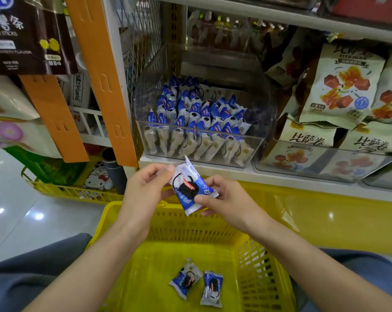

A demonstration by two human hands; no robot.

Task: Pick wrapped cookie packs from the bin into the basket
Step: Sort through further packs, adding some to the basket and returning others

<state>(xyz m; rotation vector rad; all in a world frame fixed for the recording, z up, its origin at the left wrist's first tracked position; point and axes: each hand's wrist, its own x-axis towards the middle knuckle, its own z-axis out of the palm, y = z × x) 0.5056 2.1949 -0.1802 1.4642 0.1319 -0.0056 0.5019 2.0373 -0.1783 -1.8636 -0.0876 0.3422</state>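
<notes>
A blue and white wrapped cookie pack [190,188] hangs above the yellow basket [168,224]. My left hand [145,190] pinches its upper left end and my right hand [224,197] pinches its lower right side. Two more cookie packs [186,281] [212,288] lie on the basket floor. On the shelf behind, the clear plastic bin [256,149] holds several rows of the same packs [195,118].
Cream snack bags [339,86] fill a clear tray to the right of the bin. An orange hanging strip [102,82] and dark snack bags [28,34] hang at the left. A second yellow basket [66,190] stands on the tiled floor at the left. My knees flank the basket.
</notes>
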